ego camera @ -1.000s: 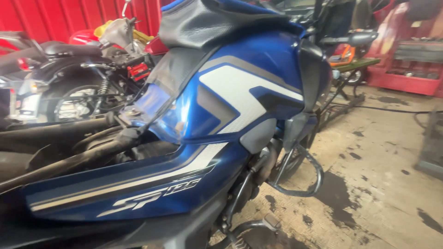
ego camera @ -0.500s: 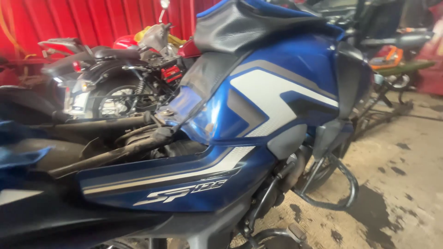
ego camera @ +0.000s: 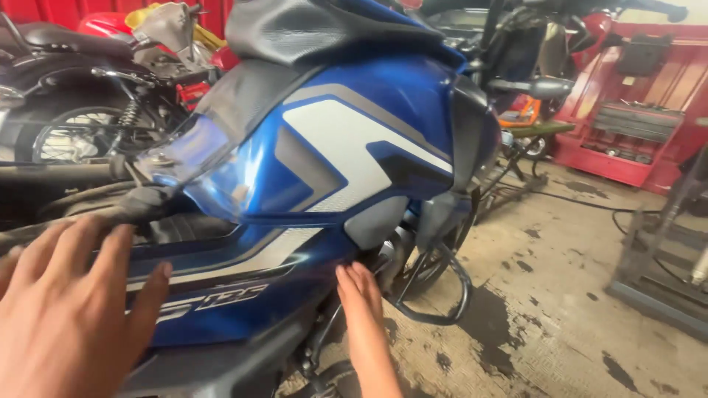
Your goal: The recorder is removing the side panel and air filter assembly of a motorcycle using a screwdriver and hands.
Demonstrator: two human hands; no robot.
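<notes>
1. Left hand (ego camera: 66,317) open, fingers spread wide, flat on or just over the rear part of the blue side panel (ego camera: 221,295); cannot tell whether truly touching. Grips nothing.
2. Right hand (ego camera: 365,332) open as well, fingers straight and close together, fingertips (ego camera: 352,278) tucked at the lower front edge of that panel, just under the blue fuel tank (ego camera: 354,147). Holds nothing.
3. Likely pinch point at those fingertips: narrow gap between panel edge, tank and dark engine parts behind, with metal of unknown heat and sharpness hidden in shadow.
4. Possible crack or snapped mounting tab if pulled hard at the front edge while pressed flat at the rear; looks like thin painted plastic, so probably bends little before giving.
5. Risk of scratching the glossy paint and the white stripe by dragging nails or grit across it.
6. Risk of a sudden release: with neither hand closed around anything, could drop toward the black crash guard (ego camera: 435,295) or the stained concrete floor (ego camera: 560,309) just below.
7. Risk of nudging the whole machine sideways: another motorcycle (ego camera: 74,110) parked near on the far side, stand out of view, so steadiness impossible to judge.
8. Slippery footing probable from dark patches on the floor beside the right hand.
</notes>
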